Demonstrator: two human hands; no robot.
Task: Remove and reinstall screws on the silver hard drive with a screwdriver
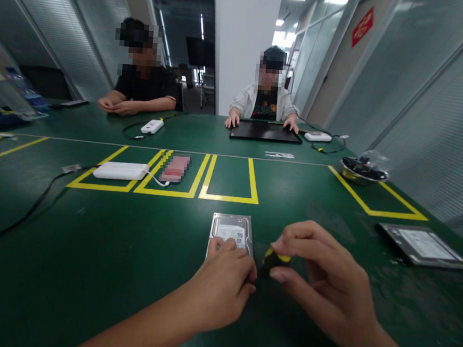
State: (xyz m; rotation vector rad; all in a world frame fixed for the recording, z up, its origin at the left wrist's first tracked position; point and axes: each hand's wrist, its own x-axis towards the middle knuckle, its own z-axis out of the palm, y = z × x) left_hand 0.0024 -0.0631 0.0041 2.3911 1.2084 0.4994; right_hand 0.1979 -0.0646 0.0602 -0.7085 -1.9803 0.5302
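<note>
A silver hard drive (231, 222) with a white label lies flat on the green table. My left hand (222, 285) rests over its near part with bent fingers on the label and right edge, hiding that end. Just to the right, my right hand (323, 277) pinches a short black-and-yellow object (276, 258) between thumb and fingers. That object is close to my left fingertips; its kind is hard to make out, and its dark end blends into the table.
At right lies a larger drive-like unit (422, 245) with a white label; behind it stands a metal bowl (363, 176) of dark items. Yellow tape (229, 198) marks rectangles. A white power bank (121, 171), a pixelated phone and a black cable (32, 208) are left. Two people sit opposite, one touching a black panel (266, 132).
</note>
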